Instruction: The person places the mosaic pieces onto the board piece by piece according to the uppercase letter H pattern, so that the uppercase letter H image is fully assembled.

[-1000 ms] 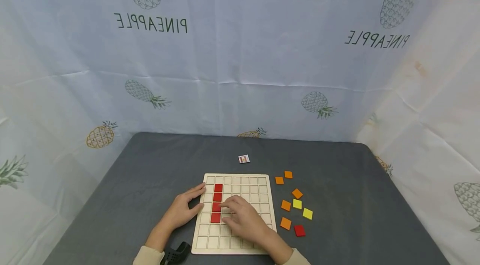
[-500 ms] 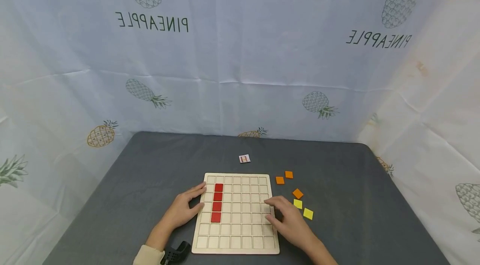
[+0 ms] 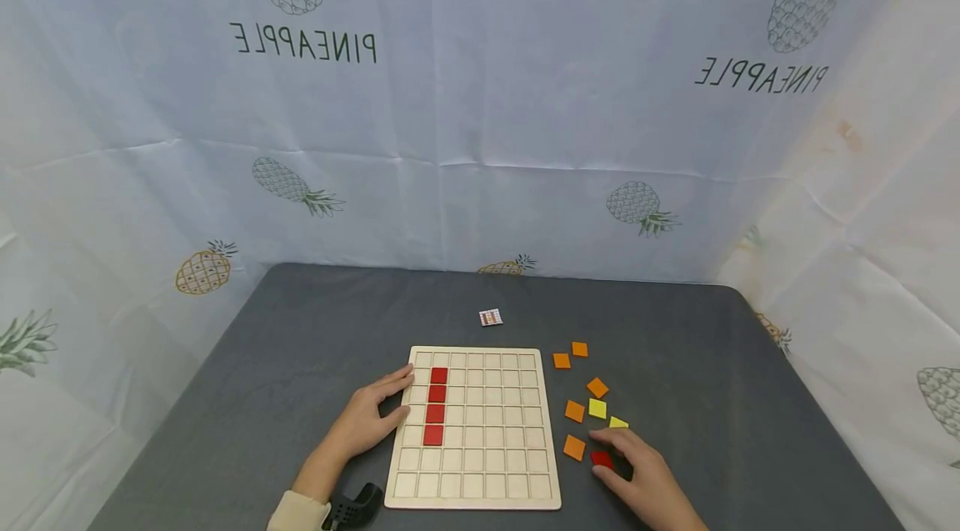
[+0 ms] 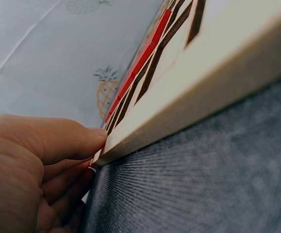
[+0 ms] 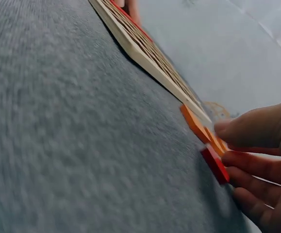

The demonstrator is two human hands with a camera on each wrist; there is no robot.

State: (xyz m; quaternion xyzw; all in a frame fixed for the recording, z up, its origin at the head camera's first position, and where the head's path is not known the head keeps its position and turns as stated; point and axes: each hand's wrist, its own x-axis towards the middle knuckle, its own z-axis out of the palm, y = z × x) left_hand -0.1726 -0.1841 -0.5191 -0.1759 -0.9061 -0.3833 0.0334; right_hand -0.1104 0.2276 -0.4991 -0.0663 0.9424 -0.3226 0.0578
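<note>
A pale wooden grid board [image 3: 495,489] lies on the table, with several red square tiles [image 3: 435,413] in one column of its cells. My left hand [image 3: 365,418] rests at the board's left edge; in the left wrist view the thumb [image 4: 77,141] touches the rim. To the right of the board, my right hand [image 3: 643,474] hovers around a single red tile [image 3: 602,458], thumb and fingers spread apart. The right wrist view shows that red tile [image 5: 214,164] right beside the fingertips. The hand partly covers a yellow tile [image 3: 617,423].
Several orange tiles [image 3: 574,411] and another yellow tile [image 3: 597,408] lie loose right of the board. A small patterned card [image 3: 491,317] lies behind it. A black strap-like object [image 3: 355,506] is near the left wrist. A pineapple-print curtain [image 3: 480,97] hangs behind the dark table [image 3: 690,364].
My right hand has moved from the board's red column rightward to the loose red tile, uncovering the board's middle. The left hand stays at the edge.
</note>
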